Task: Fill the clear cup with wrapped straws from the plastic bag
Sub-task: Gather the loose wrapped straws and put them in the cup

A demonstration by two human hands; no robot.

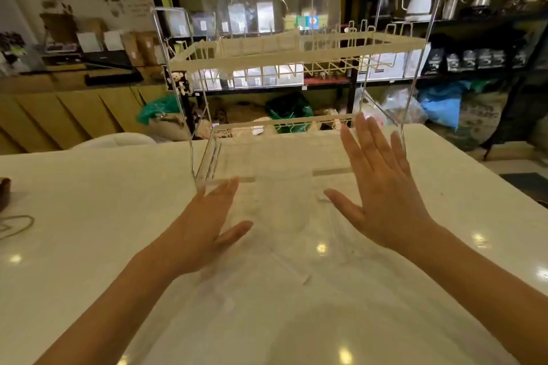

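Shop shelves (267,24) are seen behind a white counter (89,201) on which a clear two-tier rack (296,50) stands. Both hands are spread flat and empty before the rack, left hand (204,231) at its near-left corner, right hand (382,187) at its right side. No cup, straws or bag can be made out.

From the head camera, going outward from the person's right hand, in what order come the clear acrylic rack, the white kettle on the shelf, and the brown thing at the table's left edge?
From the right hand:
1. Clear acrylic rack, right at its fingertips, centre of the table.
2. Brown thing, far across at the table's left edge.
3. White kettle, on the dark shelf beyond the table, upper right.
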